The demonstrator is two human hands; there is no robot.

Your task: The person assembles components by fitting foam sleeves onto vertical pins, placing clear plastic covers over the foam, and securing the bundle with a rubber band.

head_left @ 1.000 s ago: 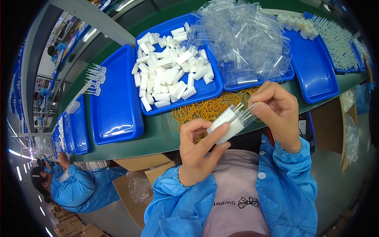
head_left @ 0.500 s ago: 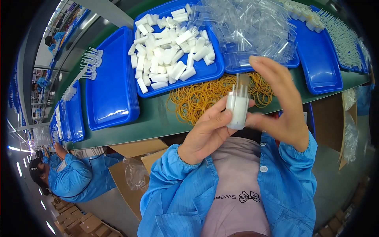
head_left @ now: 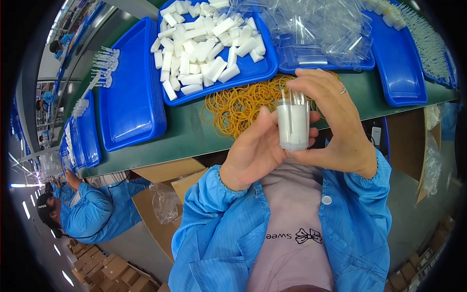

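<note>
Green bench w/ blue trays (head_left: 131, 97) behind; white plastic bundle (head_left: 292, 124) held upright at chest, left hand (head_left: 253, 151) + right hand (head_left: 335, 129) both pinching it — looks light, stiff, slick; grip mid-sides.

At frame centre, the bundle of small tubes (head_left: 292, 124) stands between the left hand (head_left: 255, 151) and right hand (head_left: 335, 129). Behind it lies the rubber band pile (head_left: 238, 104); the tray of white pieces (head_left: 214, 44) sits at upper centre, behind the pile.
</note>
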